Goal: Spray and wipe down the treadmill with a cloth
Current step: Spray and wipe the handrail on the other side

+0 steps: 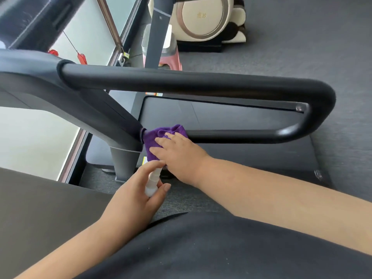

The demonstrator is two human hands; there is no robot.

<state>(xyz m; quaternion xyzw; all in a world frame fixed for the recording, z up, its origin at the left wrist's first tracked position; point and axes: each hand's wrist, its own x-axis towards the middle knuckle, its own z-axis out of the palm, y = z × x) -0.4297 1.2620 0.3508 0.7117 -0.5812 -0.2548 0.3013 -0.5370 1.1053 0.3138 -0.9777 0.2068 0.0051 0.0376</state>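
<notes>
A black treadmill handrail [201, 83] loops across the middle of the view, above the dark belt [231, 115]. A purple cloth [159, 137] is wrapped on the lower bar of the handrail, right where it meets the grey upright [112, 125]. My right hand [179, 156] lies on the cloth with straight fingers and presses it against the bar. Just below, my left hand [136, 196] grips a small white spray bottle [153, 182], nozzle pointing up toward the cloth.
The treadmill console [24, 63] is at the upper left, with a red safety clip [81, 58] on a cord. A window wall runs along the left. A pink stool [171, 57] and a cream round machine [205, 17] stand on the grey carpet beyond.
</notes>
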